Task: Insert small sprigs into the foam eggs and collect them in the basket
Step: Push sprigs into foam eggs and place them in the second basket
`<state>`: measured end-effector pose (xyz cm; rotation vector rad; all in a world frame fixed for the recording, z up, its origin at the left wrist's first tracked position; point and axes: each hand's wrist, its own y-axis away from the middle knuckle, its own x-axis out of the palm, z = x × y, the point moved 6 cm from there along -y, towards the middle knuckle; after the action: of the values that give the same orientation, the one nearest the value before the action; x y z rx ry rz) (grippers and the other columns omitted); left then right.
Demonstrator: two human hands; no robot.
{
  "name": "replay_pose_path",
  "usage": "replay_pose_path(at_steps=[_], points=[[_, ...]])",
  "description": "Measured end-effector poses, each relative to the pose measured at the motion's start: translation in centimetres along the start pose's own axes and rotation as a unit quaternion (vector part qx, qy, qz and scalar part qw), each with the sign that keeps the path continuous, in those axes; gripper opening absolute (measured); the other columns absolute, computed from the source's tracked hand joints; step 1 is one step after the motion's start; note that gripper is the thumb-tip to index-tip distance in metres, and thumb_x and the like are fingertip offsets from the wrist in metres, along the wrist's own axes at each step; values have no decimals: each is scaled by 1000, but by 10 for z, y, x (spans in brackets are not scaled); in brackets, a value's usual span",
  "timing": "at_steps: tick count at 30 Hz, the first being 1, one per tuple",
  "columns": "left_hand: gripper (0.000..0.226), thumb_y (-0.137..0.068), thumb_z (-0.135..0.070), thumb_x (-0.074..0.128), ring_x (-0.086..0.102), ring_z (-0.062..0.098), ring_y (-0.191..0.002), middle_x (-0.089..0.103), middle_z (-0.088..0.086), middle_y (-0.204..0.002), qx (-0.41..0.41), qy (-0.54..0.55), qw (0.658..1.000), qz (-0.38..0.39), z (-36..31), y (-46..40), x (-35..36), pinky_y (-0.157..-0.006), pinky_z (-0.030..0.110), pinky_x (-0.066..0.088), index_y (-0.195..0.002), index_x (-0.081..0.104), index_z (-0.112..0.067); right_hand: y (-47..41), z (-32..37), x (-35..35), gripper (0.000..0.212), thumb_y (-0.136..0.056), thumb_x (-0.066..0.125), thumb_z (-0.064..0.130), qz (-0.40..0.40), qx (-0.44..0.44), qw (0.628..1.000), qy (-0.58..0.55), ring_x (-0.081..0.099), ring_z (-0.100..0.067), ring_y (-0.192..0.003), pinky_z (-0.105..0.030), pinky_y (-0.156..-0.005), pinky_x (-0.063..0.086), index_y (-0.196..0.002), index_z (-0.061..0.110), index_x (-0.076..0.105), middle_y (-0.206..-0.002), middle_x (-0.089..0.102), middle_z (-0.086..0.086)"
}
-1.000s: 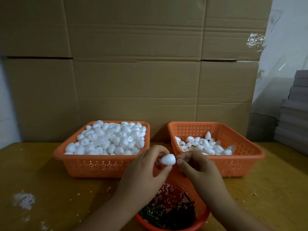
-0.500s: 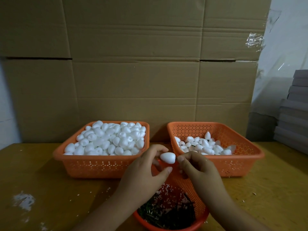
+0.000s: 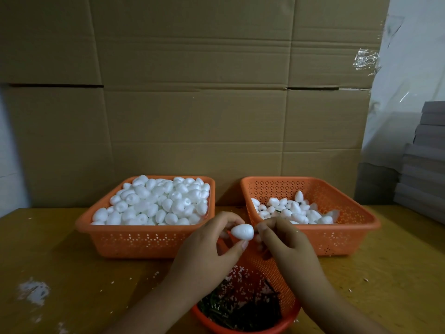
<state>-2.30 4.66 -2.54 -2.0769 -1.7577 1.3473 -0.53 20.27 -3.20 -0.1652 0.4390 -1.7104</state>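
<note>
My left hand (image 3: 207, 251) pinches a white foam egg (image 3: 242, 231) between thumb and fingers, held level above the table. My right hand (image 3: 286, 244) has its fingertips bunched at the egg's right end; whatever they pinch is hidden, so a sprig cannot be made out. Below both hands sits a round orange basket (image 3: 279, 276) with dark green sprigs (image 3: 240, 312) and white crumbs. The left orange basket (image 3: 144, 239) is heaped with plain foam eggs (image 3: 156, 203). The right orange basket (image 3: 346, 235) holds a smaller pile of eggs (image 3: 291, 210).
A wall of cardboard boxes (image 3: 192, 104) stands right behind the baskets. Grey flat stacks (image 3: 426, 165) rise at the right edge. The wooden table (image 3: 60, 261) carries white foam crumbs and a white smear (image 3: 33, 291) at the front left.
Both hands have lifted the egg slightly and it has turned more level. The right fingertips have closed in on its right end.
</note>
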Motion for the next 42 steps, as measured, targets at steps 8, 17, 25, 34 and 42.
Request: replay_pose_path(at_steps=[8,17,25,34,42], points=[[30,-78,-55,58,59,-9,-94,57,-35,-111,-10,2,1000,-7,1,-1,-1,-67,15,46,-107,51,-53,0,-1,-1,17,-89,62,17,-7,6,1000,7,58,-6,-64,-28,-65,47,-73,20,69,-67,65,4],[40,-80,-43,70,59,-11,-94,53,-39,-114,-15,-22,1000,9,4,-1,1,-65,11,46,-111,48,-55,-2,-5,-2,28,-92,60,27,-12,-8,1000,26,57,-9,-62,-29,-64,47,-68,14,64,-66,64,-7],[29,-78,-57,57,58,-5,-101,60,-29,-108,7,-18,1000,12,0,-2,1,-71,14,50,-105,56,-47,-2,-1,-1,34,-92,58,31,-12,-25,999,39,52,-12,-59,-31,-58,43,-63,11,62,-64,58,-13],[29,-78,-61,54,58,-3,-98,57,-27,-104,9,-29,1000,0,2,-2,0,-73,23,54,-102,60,-45,2,7,-1,30,-96,53,18,1,-60,998,13,63,-4,-76,-26,-70,48,-75,27,71,-79,70,4],[23,-82,-57,60,57,0,-86,55,-25,-99,-2,-58,998,-28,3,-2,-3,-64,17,48,-103,58,-46,9,19,7,19,-90,58,26,32,-125,988,82,58,1,-103,-11,-84,44,-103,31,71,-101,63,19]])
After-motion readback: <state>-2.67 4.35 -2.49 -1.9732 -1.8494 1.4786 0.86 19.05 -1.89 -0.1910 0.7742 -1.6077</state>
